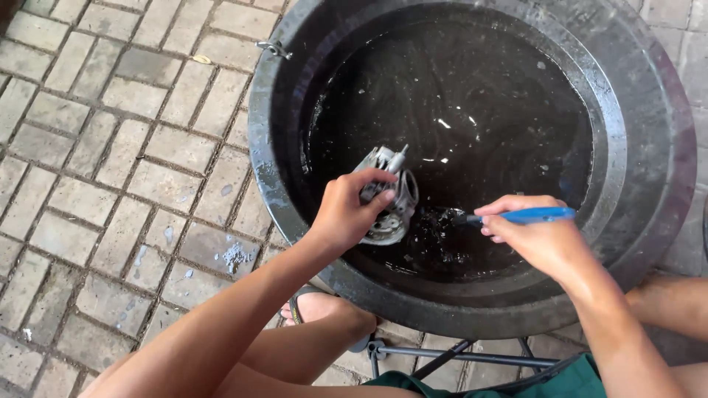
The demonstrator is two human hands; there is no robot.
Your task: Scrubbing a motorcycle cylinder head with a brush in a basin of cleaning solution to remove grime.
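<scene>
My left hand (pixel 346 210) grips a grey metal engine part, like a small carburettor (pixel 391 195), and holds it over the dark liquid in a large black round basin (pixel 664 169). My right hand (pixel 542 236) is closed on a blue-handled brush (pixel 527 215). The brush's dark bristle end points left, toward the metal part, just above the liquid surface. The two hands are about a hand's width apart, near the front rim of the basin.
The basin stands on grey brick paving (pixel 110 169) with wet spots. My foot in a sandal (pixel 317 306) rests beside the basin's front edge. A metal frame of a low seat (pixel 457 357) shows below. A small metal bit (pixel 274 49) lies at the basin's left rim.
</scene>
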